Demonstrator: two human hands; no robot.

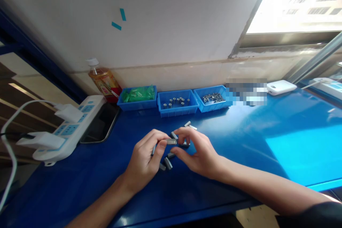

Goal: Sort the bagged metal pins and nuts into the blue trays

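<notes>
Between the thumb and fingers of my left hand (145,155) is a hexagonal metal standoff (171,141), lying roughly level and pointing right. My right hand (200,155) is at its right end, index finger curled and thumb apart below; I see nothing held between them. Under and around both hands, several loose standoffs lie on the blue table, among them one standoff (168,163) below the fingers and another standoff (187,124) farther back. My fingers partly cover some of these.
Along the wall stand a blue bin (139,105) with green plastic bags, a bin (178,113) with upright metal pieces and a bin (213,107) of small hardware. At left are a bottle (105,82), a phone (100,123) and a power strip (72,128) with chargers.
</notes>
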